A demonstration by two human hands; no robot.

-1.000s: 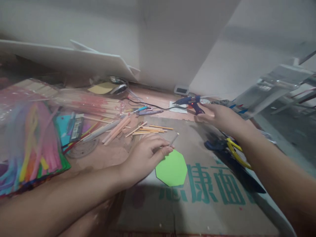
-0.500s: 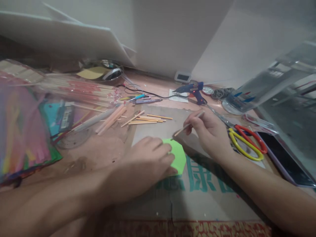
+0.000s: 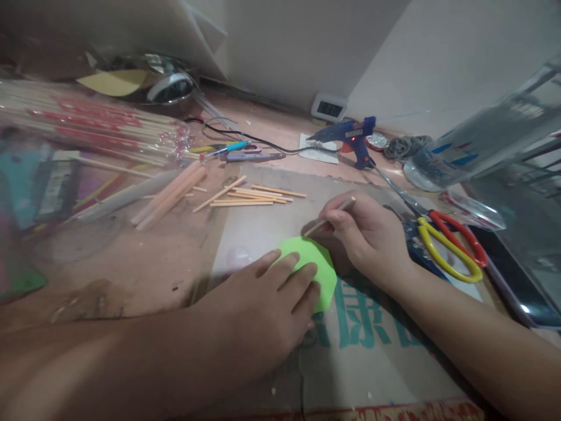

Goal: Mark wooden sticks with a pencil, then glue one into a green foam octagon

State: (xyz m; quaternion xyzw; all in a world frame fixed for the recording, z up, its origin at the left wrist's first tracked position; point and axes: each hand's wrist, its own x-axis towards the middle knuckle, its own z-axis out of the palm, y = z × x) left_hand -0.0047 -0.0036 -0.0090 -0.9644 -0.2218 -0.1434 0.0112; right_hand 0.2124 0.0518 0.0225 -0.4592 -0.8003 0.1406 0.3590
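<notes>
Under the spread fingers of my left hand [image 3: 280, 292] lies a bright green piece of paper [image 3: 322, 269] with several straight edges. That hand rests flat on it and covers its lower left part. My right hand [image 3: 368, 231] pinches a short wooden stick [image 3: 328, 217], slanting, with its lower tip at the paper's upper edge. Whether the tip touches the paper I cannot tell. Several similar loose sticks [image 3: 249, 196] lie behind the hands on a cardboard sheet [image 3: 368, 374] printed with green characters.
A blue glue gun [image 3: 346, 135] with a red light stands at the back. Scissors [image 3: 451, 245] with red and yellow handles and a phone [image 3: 517, 280] lie at right, near a clear bottle [image 3: 464, 146]. Wrapped skewers [image 3: 100, 123] and pale glue sticks [image 3: 170, 196] are at left.
My left hand has flattened, its fingers now spread over the green paper. My right hand has brought the stick's tip to the paper's upper edge. The view has shifted slightly.
</notes>
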